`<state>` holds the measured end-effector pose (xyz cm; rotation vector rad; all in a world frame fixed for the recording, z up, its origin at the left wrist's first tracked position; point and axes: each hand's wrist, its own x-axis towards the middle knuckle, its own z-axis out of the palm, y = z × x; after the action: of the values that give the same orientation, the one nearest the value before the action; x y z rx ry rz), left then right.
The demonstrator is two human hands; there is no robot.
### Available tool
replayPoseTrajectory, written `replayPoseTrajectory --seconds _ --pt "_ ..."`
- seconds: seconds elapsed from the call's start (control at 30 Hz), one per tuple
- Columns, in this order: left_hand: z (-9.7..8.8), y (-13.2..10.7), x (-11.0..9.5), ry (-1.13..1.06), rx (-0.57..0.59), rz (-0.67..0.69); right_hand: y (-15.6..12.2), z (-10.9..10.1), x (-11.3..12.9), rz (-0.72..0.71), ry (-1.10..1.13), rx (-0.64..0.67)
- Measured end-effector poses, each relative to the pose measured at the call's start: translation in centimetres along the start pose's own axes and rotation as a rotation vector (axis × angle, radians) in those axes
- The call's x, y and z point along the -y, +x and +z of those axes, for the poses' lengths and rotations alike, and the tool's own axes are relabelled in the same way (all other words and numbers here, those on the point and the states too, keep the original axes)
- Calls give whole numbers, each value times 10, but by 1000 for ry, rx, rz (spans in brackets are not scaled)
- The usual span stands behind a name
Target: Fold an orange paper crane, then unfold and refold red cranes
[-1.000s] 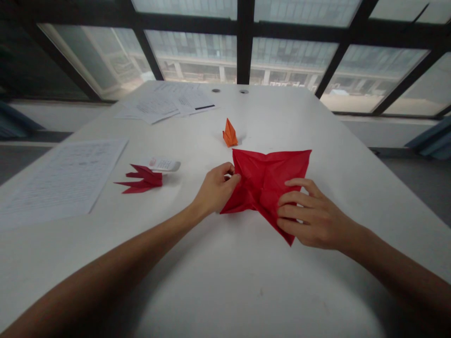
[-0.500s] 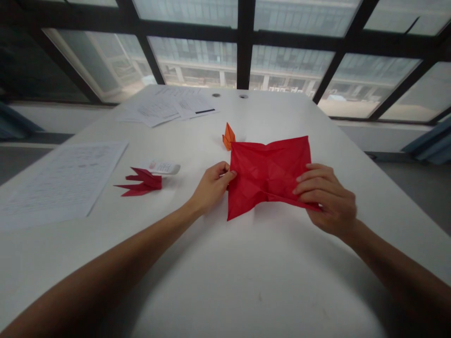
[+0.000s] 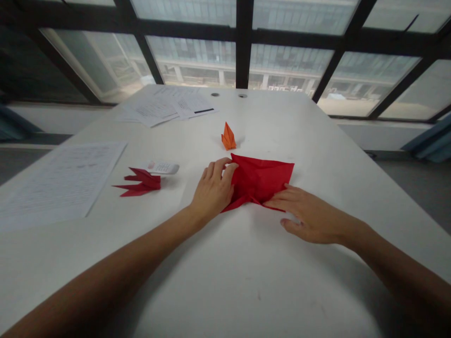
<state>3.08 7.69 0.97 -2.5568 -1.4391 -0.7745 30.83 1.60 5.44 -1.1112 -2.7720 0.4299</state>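
Observation:
A sheet of red origami paper (image 3: pixel 259 180) lies folded into a rough, creased shape on the white table (image 3: pixel 246 277). My left hand (image 3: pixel 213 185) curls over its left corner, with the fingertips gripping the paper. My right hand (image 3: pixel 310 216) lies nearly flat to the right, its fingers extended and their tips on the paper's lower right edge. Beyond the sheet stands a small orange paper figure (image 3: pixel 228 137). A folded red paper piece with pointed tips (image 3: pixel 139 182) lies left of my left hand.
A white remote or calculator (image 3: pixel 162 167) lies next to the red piece. A printed sheet (image 3: pixel 66 180) lies at the table's left side, and several papers (image 3: pixel 165 107) lie at the far end. Large dark-framed windows (image 3: pixel 243 51) stand beyond the table.
The red sheet has been folded down into a smaller, flatter shape. My right hand has dropped from lifting its right side and now lies flatter on the table, closer to me.

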Motion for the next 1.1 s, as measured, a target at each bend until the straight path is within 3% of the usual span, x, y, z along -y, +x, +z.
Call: replayPoseTrajectory --seconds 0.13,0.3,0.37,0.47,0.53,0.7,0.87,1.0,1.1 --pt "-1 -4 -5 99 -39 237 -1 8 12 93 -27 -42" --pt "-7 -3 -5 130 -75 158 7 25 15 137 -94 -121" --pt "-8 0 0 121 -34 190 9 28 16 140 -92 -136" --pt "-7 6 9 82 101 425 9 30 18 106 -96 -174" --pt "-6 8 12 56 133 487 8 32 17 55 -100 -178" --pt "-6 8 14 -39 234 345 5 41 10 -206 -178 -189" --pt "-9 9 14 -54 321 180 3 40 10 -362 -327 -315" --pt "-12 10 12 27 291 116 3 35 15 -400 -346 -403" --pt "-13 9 10 127 231 75 3 34 14 -288 -255 -303"
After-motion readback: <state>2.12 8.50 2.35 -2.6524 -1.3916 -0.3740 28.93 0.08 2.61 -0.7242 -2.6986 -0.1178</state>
